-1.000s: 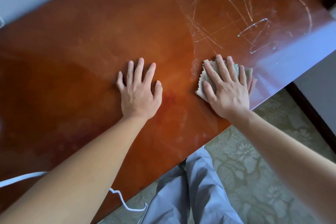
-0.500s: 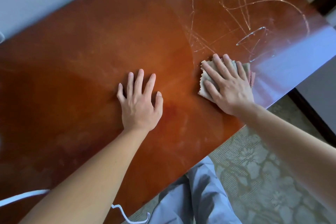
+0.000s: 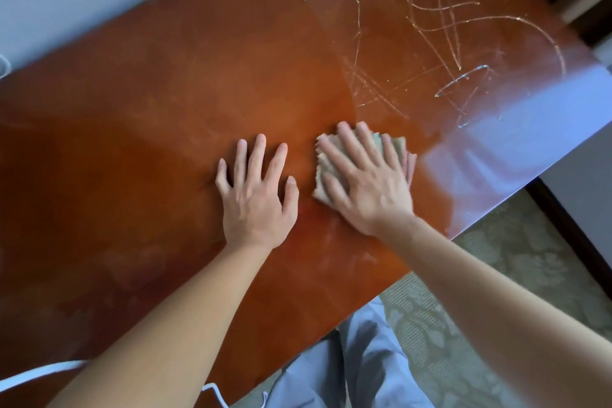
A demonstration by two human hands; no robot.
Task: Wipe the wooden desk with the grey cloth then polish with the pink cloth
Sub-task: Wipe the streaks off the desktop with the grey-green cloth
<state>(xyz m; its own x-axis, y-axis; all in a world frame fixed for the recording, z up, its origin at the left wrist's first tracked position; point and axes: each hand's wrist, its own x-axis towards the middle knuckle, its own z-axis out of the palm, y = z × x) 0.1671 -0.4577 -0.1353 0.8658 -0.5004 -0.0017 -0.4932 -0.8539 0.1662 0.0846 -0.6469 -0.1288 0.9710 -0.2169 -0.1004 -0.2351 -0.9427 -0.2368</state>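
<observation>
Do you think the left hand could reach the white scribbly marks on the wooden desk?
Probably yes. The left hand lies flat on the brown wooden desk, and bare wood leads to the white scribbly marks; the right hand, pressing the grey cloth, sits beside that path.

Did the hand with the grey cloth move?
Yes. The right hand slid the grey cloth left, closer to the resting left hand and away from the scribbles.

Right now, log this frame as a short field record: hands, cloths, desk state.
left hand: flat on the wooden desk, fingers spread, holding nothing
right hand: flat, pressing the grey cloth onto the desk
pink cloth: only an edge shows under the grey cloth
pale scribble marks: far right area of the desk
stage: grey-cloth wiping
</observation>
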